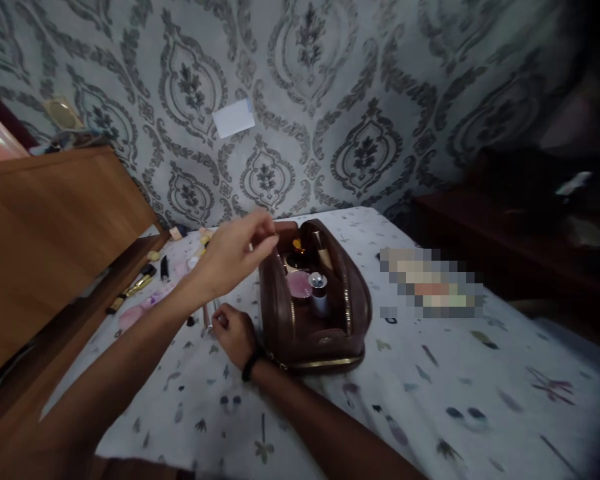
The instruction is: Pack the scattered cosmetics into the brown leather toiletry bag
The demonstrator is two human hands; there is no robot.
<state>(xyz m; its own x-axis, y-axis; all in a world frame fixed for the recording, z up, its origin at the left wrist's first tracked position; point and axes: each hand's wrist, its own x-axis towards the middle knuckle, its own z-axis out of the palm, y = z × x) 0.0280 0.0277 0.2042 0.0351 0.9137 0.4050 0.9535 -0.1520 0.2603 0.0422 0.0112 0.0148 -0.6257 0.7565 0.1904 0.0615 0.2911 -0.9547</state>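
Observation:
A brown leather bag stands unzipped on the patterned white cloth. Inside it are a pink round item, a silver-capped bottle, a gold tube and a yellow item. My left hand reaches over to the bag's back left, its thumb and fingers closed at the rim. In front of it, left of the bag, my right hand wears a black wristband. Its curled fingers pinch thin brush-like sticks near the cloth; their far ends are hard to make out.
Small cosmetics, among them a black and gold item and a pink puff, lie along the left. A wooden panel rises at far left. A blurred-out flat item lies right of the bag. Patterned wallpaper stands behind.

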